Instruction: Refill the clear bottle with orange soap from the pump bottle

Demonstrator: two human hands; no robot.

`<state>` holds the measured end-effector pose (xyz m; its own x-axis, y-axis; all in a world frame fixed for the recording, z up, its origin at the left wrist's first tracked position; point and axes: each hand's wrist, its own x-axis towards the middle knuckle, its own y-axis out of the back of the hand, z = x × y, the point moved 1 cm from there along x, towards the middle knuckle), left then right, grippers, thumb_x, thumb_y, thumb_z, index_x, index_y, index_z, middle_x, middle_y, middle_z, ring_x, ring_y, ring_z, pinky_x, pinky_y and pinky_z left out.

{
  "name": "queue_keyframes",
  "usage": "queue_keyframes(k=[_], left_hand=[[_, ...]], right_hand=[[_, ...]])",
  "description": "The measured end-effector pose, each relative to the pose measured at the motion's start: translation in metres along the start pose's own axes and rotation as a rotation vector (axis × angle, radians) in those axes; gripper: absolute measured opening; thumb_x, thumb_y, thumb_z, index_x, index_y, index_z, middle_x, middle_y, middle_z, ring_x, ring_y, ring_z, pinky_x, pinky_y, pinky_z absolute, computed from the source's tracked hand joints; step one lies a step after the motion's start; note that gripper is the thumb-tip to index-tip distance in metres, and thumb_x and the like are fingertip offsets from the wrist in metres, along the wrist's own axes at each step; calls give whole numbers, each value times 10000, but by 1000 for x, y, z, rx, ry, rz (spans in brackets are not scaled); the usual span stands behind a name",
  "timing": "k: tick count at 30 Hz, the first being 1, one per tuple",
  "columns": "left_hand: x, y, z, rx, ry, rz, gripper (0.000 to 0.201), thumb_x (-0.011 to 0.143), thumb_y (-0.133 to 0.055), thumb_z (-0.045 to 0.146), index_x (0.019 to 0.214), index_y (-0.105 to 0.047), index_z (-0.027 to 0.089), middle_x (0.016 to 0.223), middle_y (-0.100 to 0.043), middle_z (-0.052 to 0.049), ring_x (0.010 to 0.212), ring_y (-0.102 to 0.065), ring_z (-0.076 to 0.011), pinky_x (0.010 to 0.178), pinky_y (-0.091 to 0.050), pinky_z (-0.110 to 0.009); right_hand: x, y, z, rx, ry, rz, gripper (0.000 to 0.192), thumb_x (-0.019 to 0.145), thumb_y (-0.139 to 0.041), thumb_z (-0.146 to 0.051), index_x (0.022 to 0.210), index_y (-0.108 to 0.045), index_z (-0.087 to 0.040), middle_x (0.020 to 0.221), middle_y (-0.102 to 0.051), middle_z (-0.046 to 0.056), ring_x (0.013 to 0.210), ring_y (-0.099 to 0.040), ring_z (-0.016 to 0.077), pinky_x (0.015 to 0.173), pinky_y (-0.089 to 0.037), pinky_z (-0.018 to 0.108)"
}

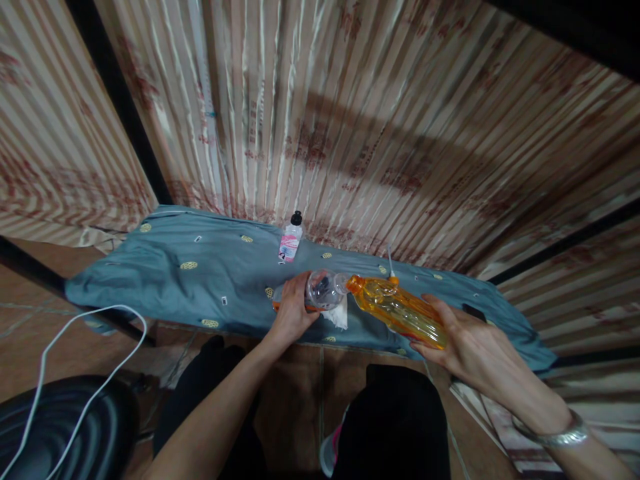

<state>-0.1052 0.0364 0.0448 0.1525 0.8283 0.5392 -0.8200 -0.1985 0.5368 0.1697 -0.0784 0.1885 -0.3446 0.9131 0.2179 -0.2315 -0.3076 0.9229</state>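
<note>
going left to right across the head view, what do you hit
white cable → black round stool → left hand → clear plastic bottle → orange plastic bottle → right hand → silver bracelet

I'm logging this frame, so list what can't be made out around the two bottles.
- Head view: clear plastic bottle, its lower body hidden by the left hand.
- Head view: orange plastic bottle, base hidden behind the right hand.
- Small pink-labelled bottle: label print too small to read.
</note>
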Motion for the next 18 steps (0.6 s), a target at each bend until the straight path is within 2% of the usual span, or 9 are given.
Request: queue_keyframes(k=[8,14,18], left_hand=[[-2,-2,-3,7,-19,17,820,609,-732,133,1338,-362,201,1280,-574,-133,1179,-559,-325,982,-450,-495],[-2,-2,-2,26,-26,25,800,593,-751,128,1310,-394,140,1261,-588,-158,1169,-563,-323,996,-448,-489],[-1,0,-1,25,-24,17,800,600,-762,153,1312,-398,141,1259,-591,-154,1165,-564,-323,991,-451,-489]], right_hand=[[2,5,-3,-24,-3,10,612,876,-521,-457,1328,-442,-52,973,-721,182,802,-717,283,674,-569,350],[1,1,1,-49,22,21,617,884,-505,-456,1349,-425,-60,945,-724,159,758,-716,274,636,-560,340],[1,1,3,-53,36,40,652,867,-521,-470,1381,-406,-84,965,-727,163,770,-718,279,629,-560,339]])
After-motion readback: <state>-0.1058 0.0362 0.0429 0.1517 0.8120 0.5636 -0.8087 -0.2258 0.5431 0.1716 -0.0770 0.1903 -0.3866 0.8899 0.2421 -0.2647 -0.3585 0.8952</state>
